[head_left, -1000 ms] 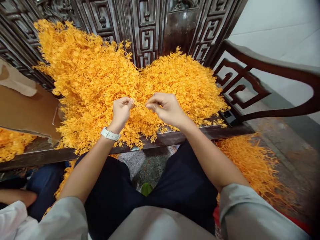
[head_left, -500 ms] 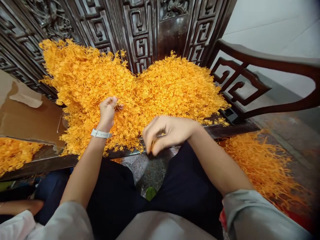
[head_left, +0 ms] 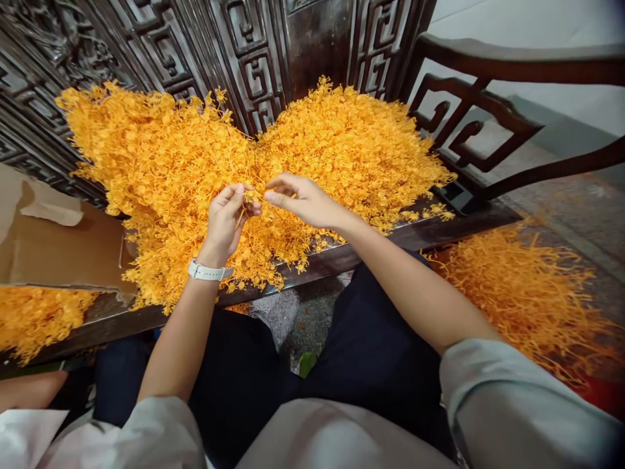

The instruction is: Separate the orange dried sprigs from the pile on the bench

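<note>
I have the left hand (head_left: 227, 218) at the near middle of the big heap of orange sprigs (head_left: 161, 163), its thumb and forefinger pinching one orange sprig (head_left: 251, 194) just above the heap's surface, the other fingers curled beneath. The right hand (head_left: 303, 202) comes in from the other side, over the near middle of the heap, its thumb and forefinger slightly parted and the tips just beside that sprig; I cannot tell from here whether they touch it. A white watch (head_left: 209, 271) sits on the left wrist, at the heap's near edge.

The heap lies in two humps on a dark worktop (head_left: 322, 270), whose front edge shows on the near side of it. Behind the heap I see a carved wooden back (head_left: 254, 71), and to its right a curved armrest (head_left: 481, 120). Left of the heap stands a torn cardboard box (head_left: 68, 251), with more orange pieces (head_left: 43, 319) on its near side. Right of and lower than the heap I have a pile of orange strands (head_left: 532, 286); what it rests on is unclear to me. A co-worker's forearm (head_left: 29, 391) shows to the near left of the heap.
</note>
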{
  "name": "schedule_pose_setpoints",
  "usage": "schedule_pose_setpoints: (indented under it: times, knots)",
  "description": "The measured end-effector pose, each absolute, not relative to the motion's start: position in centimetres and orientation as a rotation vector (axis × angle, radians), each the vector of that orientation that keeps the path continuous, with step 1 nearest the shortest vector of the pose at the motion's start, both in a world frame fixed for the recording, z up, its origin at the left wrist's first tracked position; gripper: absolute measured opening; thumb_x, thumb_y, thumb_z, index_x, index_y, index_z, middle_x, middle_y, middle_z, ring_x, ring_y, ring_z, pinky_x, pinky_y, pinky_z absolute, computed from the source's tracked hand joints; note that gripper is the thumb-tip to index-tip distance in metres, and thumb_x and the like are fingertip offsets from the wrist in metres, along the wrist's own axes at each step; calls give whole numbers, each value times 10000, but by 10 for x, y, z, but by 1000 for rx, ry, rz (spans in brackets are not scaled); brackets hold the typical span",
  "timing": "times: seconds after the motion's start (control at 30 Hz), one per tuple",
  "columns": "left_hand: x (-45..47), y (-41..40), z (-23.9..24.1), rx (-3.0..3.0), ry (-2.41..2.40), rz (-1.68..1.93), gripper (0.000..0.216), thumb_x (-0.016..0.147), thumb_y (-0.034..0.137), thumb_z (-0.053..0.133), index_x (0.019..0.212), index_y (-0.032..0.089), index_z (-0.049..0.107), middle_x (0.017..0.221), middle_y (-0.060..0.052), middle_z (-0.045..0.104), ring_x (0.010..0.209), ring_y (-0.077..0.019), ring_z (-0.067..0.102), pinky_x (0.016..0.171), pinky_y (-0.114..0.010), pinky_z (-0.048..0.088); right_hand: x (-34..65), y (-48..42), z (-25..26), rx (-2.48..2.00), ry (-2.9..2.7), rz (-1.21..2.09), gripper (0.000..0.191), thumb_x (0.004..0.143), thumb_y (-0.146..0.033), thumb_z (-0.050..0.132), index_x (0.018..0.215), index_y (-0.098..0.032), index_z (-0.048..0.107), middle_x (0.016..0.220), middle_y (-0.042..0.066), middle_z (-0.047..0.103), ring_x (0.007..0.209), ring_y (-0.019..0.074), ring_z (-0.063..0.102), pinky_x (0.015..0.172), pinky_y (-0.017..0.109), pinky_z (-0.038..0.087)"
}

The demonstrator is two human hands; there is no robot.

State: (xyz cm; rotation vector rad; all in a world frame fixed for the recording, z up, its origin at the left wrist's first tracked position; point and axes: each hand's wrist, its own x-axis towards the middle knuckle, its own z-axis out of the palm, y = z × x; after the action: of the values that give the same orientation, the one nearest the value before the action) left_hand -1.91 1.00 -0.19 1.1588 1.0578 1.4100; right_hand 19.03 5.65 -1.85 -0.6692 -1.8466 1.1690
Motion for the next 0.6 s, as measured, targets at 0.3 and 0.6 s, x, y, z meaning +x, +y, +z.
schedule_pose_setpoints:
  times: [0.3,0.6]
  knots:
    - [-32,19,8,1034,1054,1671,207,972,151,711,827,235,589,772,44,624,561,-64,549,619,-193,532,179,36,-14,-457,-1942,1202,396,1014,-492,647,775,-193,547,698,-35,452,667,124,393,666,317,318]
    - [-23,6,17,1096,1130,1495,233,953,161,689,797,237,534,692,38,484,564,-100,513,646,-241,524,174,29,-15,-557,-2012,1071,324,1034,-508,661,1041,-184,649,836,-4,578,740,144,486,720,309,371]
